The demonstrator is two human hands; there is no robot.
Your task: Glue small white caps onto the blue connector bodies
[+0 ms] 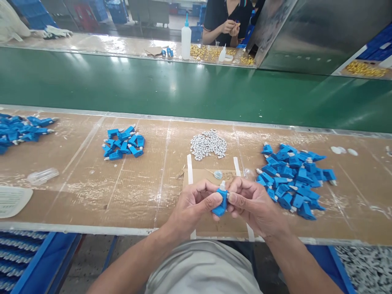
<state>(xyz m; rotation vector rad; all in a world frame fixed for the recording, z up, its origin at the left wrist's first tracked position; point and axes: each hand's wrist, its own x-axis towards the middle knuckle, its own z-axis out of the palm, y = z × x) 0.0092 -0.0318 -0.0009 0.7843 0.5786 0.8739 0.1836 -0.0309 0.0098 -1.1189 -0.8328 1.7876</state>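
Note:
A blue plastic part [219,207] with a white tip pointing away from me is between my hands, above a cardboard sheet taped to the table. My left hand [196,202] grips it between thumb and fingers. At its right side, my right hand [252,201] pinches something small and whitish against the part. Beyond my hands lies a pile of small grey-white pieces [208,144]. A large heap of blue parts [294,175] is to the right, and a smaller group of blue parts [124,142] is to the left.
More blue parts [21,130] lie at the far left, near a clear plastic tube [43,176]. A green belt [137,90] runs behind the table. Across it are a white bottle [185,41], brass-coloured pieces [205,53] and another person [228,22].

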